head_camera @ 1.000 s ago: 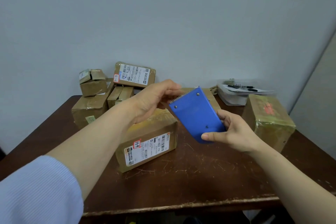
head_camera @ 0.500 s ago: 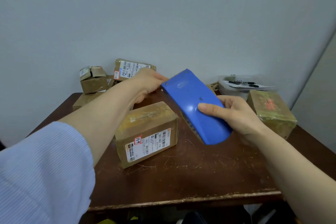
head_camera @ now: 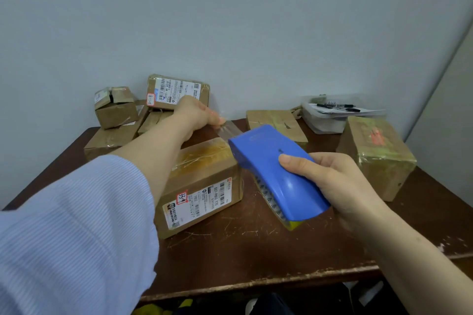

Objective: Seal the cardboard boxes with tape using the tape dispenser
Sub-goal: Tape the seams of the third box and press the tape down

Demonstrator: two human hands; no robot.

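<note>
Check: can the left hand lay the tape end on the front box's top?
Probably yes. The left hand pinches the tape end just behind the front box, nothing between; the right hand holds the tape dispenser at its right edge.

Left hand [head_camera: 197,115]: arm outstretched, fingers [head_camera: 216,119] pinching tape [head_camera: 230,129] beyond the tape dispenser [head_camera: 266,161]. Right hand [head_camera: 330,181]: fingers curled round the tape dispenser's rear.

The blue tape dispenser [head_camera: 266,161] hides nearly all of its roll [head_camera: 272,203]; only a printed edge shows beneath it. Most of the right hand's [head_camera: 340,181] fingers are out of sight under it. The left hand's [head_camera: 194,115] fingertips [head_camera: 219,120] blur against the clear tape strip [head_camera: 230,130]. Label print on the front box [head_camera: 204,176] is too small to read.
</note>
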